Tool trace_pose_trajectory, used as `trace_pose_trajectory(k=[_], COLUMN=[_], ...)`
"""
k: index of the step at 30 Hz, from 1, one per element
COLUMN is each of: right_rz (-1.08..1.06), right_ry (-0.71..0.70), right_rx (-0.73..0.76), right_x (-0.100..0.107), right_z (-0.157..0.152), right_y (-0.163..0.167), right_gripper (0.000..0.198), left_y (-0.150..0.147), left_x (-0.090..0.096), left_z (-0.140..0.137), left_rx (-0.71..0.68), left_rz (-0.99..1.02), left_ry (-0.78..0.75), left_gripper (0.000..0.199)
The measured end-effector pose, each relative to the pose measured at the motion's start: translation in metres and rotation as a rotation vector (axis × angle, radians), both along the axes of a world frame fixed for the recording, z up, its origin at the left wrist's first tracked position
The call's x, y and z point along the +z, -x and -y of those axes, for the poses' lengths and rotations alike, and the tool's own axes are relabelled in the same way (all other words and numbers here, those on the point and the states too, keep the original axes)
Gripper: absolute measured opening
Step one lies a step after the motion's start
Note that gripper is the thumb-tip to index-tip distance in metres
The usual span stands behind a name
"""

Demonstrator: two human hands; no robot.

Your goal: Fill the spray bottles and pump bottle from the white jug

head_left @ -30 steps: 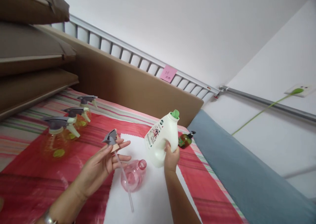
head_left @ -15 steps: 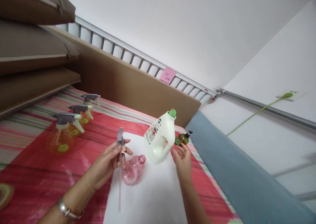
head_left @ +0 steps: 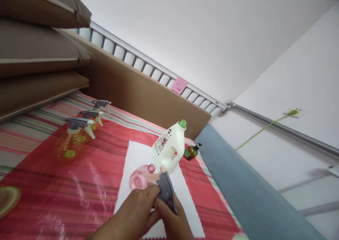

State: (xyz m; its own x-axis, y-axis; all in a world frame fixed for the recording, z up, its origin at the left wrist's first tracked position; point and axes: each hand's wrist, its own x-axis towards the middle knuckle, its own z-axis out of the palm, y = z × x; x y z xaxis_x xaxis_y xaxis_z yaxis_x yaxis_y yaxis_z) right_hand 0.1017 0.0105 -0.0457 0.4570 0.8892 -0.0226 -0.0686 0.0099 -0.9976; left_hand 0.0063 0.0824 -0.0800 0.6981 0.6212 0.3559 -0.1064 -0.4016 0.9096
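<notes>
Close together at the bottom centre, my left hand and my right hand both have their fingers closed on a grey trigger spray head. Its pale trigger points up and left; the dip tube is hidden. Just beyond them a pink transparent bottle with an uncapped neck leans on a white sheet. Behind it stands a white handled jug with a green spout and a printed label, partly covered by the spray head. A green-brown pump bottle with a black top is right of the jug.
Several yellow-orange spray bottles with grey heads stand on the red cloth at left. Brown cushions are stacked upper left. A brown board and a radiator with a pink note line the back.
My right hand has left the area by the pump bottle and joined my left on the spray head. The spray head has moved right and down, now tilted. The view has shifted slightly.
</notes>
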Motion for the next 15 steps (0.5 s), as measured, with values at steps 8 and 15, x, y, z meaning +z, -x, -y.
trace_pose_trajectory(k=[8,15], right_rz=[-0.009,0.190], right_ry=[-0.028,-0.503], right_rx=[-0.139,-0.351], right_x=[0.022,0.093], right_z=[0.004,-0.015], right_y=[-0.026,-0.044], right_gripper=[0.035,0.045], left_y=[0.010,0.005], left_x=[0.001,-0.010], left_z=[0.003,-0.043], left_rx=[0.041,0.311], left_rz=[0.160,0.147], left_ry=[-0.096,0.158], left_gripper=[0.052,0.045])
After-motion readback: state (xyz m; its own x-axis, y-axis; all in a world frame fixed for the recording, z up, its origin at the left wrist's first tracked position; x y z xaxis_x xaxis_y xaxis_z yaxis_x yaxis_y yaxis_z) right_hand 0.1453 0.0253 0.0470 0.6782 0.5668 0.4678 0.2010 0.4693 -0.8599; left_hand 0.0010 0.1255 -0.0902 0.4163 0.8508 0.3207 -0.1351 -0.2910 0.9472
